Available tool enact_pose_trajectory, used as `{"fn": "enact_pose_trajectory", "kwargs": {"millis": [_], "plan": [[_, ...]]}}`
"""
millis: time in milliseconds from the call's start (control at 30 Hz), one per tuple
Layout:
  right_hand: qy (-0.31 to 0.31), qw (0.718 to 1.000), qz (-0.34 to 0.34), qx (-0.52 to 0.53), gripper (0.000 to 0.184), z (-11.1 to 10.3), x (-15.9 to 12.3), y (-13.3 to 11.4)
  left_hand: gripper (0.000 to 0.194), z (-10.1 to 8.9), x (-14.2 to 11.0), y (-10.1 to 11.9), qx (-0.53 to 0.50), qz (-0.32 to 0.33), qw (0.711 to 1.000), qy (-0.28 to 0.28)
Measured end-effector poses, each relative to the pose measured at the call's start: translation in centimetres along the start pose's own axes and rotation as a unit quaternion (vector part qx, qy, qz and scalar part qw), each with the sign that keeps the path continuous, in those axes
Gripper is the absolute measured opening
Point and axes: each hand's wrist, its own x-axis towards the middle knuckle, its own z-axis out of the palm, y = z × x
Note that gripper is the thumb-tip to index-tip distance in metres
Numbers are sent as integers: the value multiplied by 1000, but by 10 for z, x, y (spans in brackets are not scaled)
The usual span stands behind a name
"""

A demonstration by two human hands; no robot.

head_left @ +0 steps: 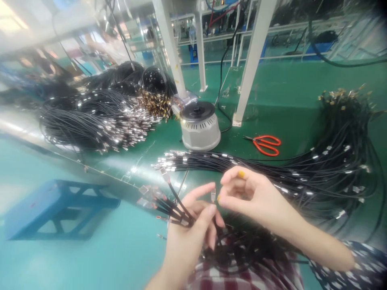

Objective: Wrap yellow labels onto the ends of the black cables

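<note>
Presently, key relation: a small metal terminal [213, 196] is pinched upright between the fingertips of both hands, at the midpoint between them, just above the lap.
Left hand [193, 225]: closed around a fanned handful of black wires [169, 205], whose ends are spread up and to the left; its thumb and forefinger are also brought up to the terminal.
Right hand [250, 193]: closed in a pinch, thumb and forefinger set on the terminal from the right; no other thing is held by it.
Long axis: the terminal is stood nearly vertical, while the held wires are run from lower right to upper left, away from the body.
Nearer hand: neither can be judged nearer, since both are touching the piece; the wire itself is carried by the left.
Loose supply: a long bundle of tipped wires [242, 169] is laid across the green bench [290, 104] just beyond the hands, its tips pointed left, its tails curved away to the right.
Bench edge: the near edge is crossed just under the left hand; beyond it a blue stool [60, 207] is seen on the floor.
Open room: bare bench is left between the bundle and the red scissors [266, 144], and beside the grey round machine [200, 125].
Far clutter: further wire heaps [96, 121] are piled at the upper left, well apart from the hands.
</note>
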Motion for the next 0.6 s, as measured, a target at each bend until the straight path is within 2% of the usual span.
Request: {"fn": "enact_pose_trajectory", "kwargs": {"millis": [133,400,600], "plan": [[-20,999,4,-30,23,0,1,-5,36,-1,0,-1,15,1,1000,-1],[-23,998,-4,-58,23,-3,1,-5,33,-5,1,-2,54,-2,998,-37],[-24,998,0,-54,22,-4,1,-7,31,-2,1,2,58,-7,998,-37]]}}
